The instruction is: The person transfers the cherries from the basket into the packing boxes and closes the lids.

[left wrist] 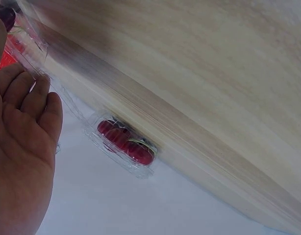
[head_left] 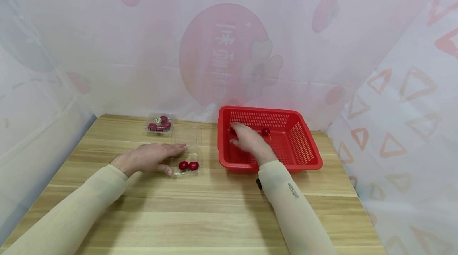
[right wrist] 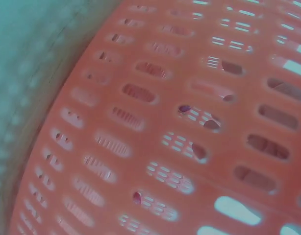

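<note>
My right hand (head_left: 247,139) reaches into a red plastic basket (head_left: 225,159), its thumb spread apart from the fingers. A dark red cherry (head_left: 232,131) lies by its fingertips at the basket's left wall. Another cherry (head_left: 265,132) with a stem rests farther right in the basket. At an opened clear plastic box (head_left: 193,149), my left hand (head_left: 150,157) rests along the left side with fingers extended. Two cherries (head_left: 193,165) sit in the box's near half. In the left wrist view, the left palm (left wrist: 23,147) shows with loosely bent fingers. The basket's slotted wall (right wrist: 155,103) hides the right fingers in the right wrist view.
A second clear box (head_left: 160,123), closed over several cherries, stands at the back left of the wooden table (head_left: 200,215). Behind the table hangs a printed pale cloth (head_left: 150,48), and another cloth wall (head_left: 400,135) borders the right side.
</note>
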`<state>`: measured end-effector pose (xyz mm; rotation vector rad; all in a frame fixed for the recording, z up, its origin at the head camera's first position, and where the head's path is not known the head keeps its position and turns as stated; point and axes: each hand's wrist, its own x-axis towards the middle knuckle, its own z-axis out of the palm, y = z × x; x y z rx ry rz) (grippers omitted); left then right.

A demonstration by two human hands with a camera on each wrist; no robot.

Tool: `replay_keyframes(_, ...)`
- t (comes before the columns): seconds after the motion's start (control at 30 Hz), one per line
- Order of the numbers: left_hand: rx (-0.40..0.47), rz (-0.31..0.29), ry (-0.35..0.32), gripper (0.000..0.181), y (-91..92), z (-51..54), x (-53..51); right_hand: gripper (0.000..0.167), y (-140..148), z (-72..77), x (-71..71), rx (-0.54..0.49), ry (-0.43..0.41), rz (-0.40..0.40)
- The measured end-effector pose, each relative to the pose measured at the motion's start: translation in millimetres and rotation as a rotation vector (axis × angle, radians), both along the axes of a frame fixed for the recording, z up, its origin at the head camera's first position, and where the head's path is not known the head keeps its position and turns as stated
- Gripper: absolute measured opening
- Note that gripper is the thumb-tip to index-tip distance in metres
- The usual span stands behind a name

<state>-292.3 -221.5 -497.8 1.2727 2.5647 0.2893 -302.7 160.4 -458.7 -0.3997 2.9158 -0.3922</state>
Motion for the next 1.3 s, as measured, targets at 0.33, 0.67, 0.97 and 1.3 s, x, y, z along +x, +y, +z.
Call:
replay_keyframes(0.33, 0.012, -0.009, 0.004, 0.099, 1.0, 0.9, 1.5, 0.077, 1.2, -14.8, -9.7, 0.027, -0.116, 0.013)
replay_keyframes(0.67, 0.017, -0.007, -0.001, 0.101, 2.4, 3.2, 2.8, 0.076, 1.1, -19.4, -9.6, 0.045, -0.117, 0.007)
replay_keyframes(0.97, 0.01, 0.001, -0.007, 0.1, 1.0, -0.8, 1.0, 0.073, -1.3, -15.1, -3.5, 0.071, -0.053, -0.044)
replay_keyframes(1.3, 0.019, -0.007, 0.0, 0.1, 1.7, 1.0, 2.0, 0.078, 0.7, -14.9, -2.7, 0.032, -0.17, -0.059)
